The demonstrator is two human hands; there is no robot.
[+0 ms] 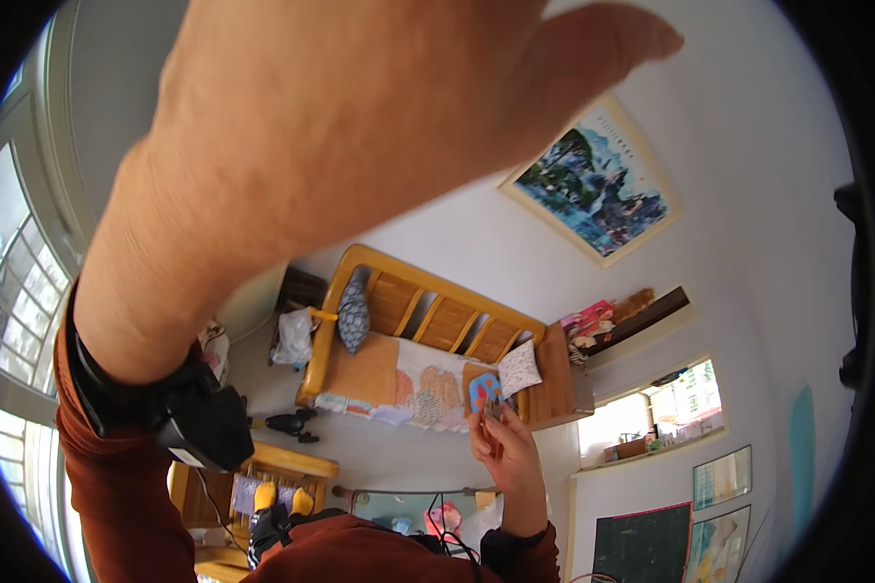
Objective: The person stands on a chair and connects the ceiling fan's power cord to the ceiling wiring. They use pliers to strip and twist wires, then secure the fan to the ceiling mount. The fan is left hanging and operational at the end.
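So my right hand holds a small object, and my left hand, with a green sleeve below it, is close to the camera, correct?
Not quite: the head view shows a reddish-brown sleeve, not green. Your right hand does hold a small object, and your left hand is close to the camera.

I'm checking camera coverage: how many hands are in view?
2: the left hand across the top, partly outside the frame; the right hand at lower center, holding a small object. No others show.
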